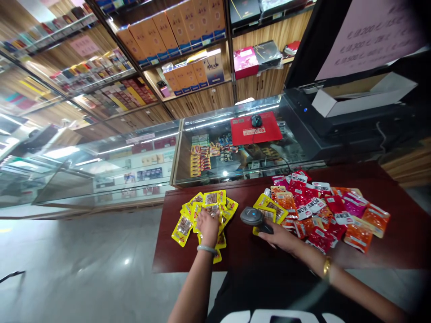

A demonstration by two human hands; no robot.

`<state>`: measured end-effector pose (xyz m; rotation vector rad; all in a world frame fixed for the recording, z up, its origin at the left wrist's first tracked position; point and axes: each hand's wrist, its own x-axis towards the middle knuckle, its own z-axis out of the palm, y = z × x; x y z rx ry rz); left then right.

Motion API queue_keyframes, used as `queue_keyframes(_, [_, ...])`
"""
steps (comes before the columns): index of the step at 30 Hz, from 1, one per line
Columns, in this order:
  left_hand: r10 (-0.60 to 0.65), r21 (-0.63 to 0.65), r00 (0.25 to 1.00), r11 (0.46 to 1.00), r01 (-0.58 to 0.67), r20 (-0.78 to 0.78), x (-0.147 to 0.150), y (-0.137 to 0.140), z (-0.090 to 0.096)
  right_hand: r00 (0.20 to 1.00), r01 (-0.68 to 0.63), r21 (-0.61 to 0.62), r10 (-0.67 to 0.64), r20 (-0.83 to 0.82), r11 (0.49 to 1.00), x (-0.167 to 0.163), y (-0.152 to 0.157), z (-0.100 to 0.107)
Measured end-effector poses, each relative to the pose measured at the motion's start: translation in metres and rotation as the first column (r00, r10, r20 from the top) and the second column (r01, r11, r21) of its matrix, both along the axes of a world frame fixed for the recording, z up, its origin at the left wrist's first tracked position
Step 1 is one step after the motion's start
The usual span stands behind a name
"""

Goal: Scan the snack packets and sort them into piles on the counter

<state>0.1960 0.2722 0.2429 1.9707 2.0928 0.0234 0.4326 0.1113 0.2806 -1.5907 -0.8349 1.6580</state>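
My left hand [208,225] rests on a pile of yellow snack packets [183,228] at the left of the dark red tabletop. Its fingers look spread over the packets, and the fingertips are partly lost among them. In my right hand [279,237] is a black-and-grey handheld barcode scanner [253,217], gripped by the handle, its head pointing left toward the pile. Just behind the scanner lie a few more yellow packets [276,210]. They touch a heap of red, orange and pink snack packets [313,206] on the right.
Beyond the tabletop [240,255] stands a glass display counter [202,179], with a red mat [239,132] and a computer mouse [256,120] on it. A dark machine with an open white box [367,101] stands at right. Shelves hold orange boxes [168,33] behind.
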Motion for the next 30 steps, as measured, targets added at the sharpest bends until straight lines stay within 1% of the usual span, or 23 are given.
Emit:
queue_keyframes(2, [0.103, 0.002, 0.995, 0.995, -0.103, -0.019, -0.008, 0.02, -0.002, 1.0, 0.007, 0.016, -0.007, -0.008, 1.0, -0.001, -0.001, -0.001])
queue_keyframes(4, [0.147, -0.015, 0.989, 0.989, -0.148, -0.024, -0.007, 0.04, -0.005, 1.0, 0.019, 0.042, -0.019, -0.002, 0.999, 0.0, -0.002, -0.002])
queue_keyframes(8, [0.094, -0.06, 0.995, 0.993, -0.097, -0.045, 0.006, 0.07, -0.01, 0.998, 0.039, 0.079, -0.043, 0.046, 0.996, 0.004, -0.004, -0.004])
queue_keyframes(12, [0.072, -0.098, 0.995, 0.992, -0.079, -0.074, 0.013, 0.087, -0.011, 0.998, 0.039, 0.096, -0.044, 0.052, 0.995, 0.01, -0.006, -0.002])
queue_keyframes(15, [0.049, -0.086, 0.999, 0.995, -0.049, 0.005, 0.012, 0.092, -0.009, 0.996, 0.063, 0.094, -0.068, 0.055, 0.994, 0.013, -0.005, 0.0])
queue_keyframes(16, [0.046, -0.084, 0.997, 0.996, -0.041, 0.063, 0.011, 0.091, -0.008, 0.995, 0.067, 0.093, -0.073, 0.062, 0.993, 0.014, -0.005, 0.001])
queue_keyframes(18, [0.051, -0.081, 0.971, 0.996, -0.033, 0.232, 0.013, 0.085, -0.004, 0.994, 0.07, 0.094, -0.077, 0.076, 0.993, 0.015, -0.004, 0.004])
queue_keyframes(20, [0.038, -0.082, 0.9, 0.997, -0.003, 0.435, 0.021, 0.073, -0.001, 0.994, 0.073, 0.11, -0.081, 0.077, 0.991, 0.015, -0.002, 0.008])
queue_keyframes(22, [0.018, -0.111, 0.818, 0.992, 0.056, 0.574, 0.035, 0.055, 0.002, 0.994, 0.074, 0.141, -0.084, 0.066, 0.987, 0.015, 0.001, 0.014])
queue_keyframes(24, [-0.011, -0.147, 0.78, 0.98, 0.132, 0.626, 0.051, 0.035, 0.004, 0.995, 0.073, 0.165, -0.083, 0.057, 0.984, 0.014, 0.004, 0.018])
queue_keyframes(26, [-0.047, -0.168, 0.78, 0.967, 0.193, 0.624, 0.064, 0.018, 0.004, 0.995, 0.061, 0.167, -0.073, 0.071, 0.984, 0.012, 0.008, 0.02])
queue_keyframes(28, [-0.084, -0.164, 0.769, 0.957, 0.239, 0.633, 0.072, 0.008, 0.003, 0.993, 0.062, 0.167, -0.079, 0.093, 0.984, 0.011, 0.011, 0.02])
queue_keyframes(30, [-0.096, -0.159, 0.75, 0.952, 0.261, 0.655, 0.076, 0.003, 0.001, 0.99, 0.074, 0.161, -0.092, 0.11, 0.984, 0.012, 0.012, 0.018])
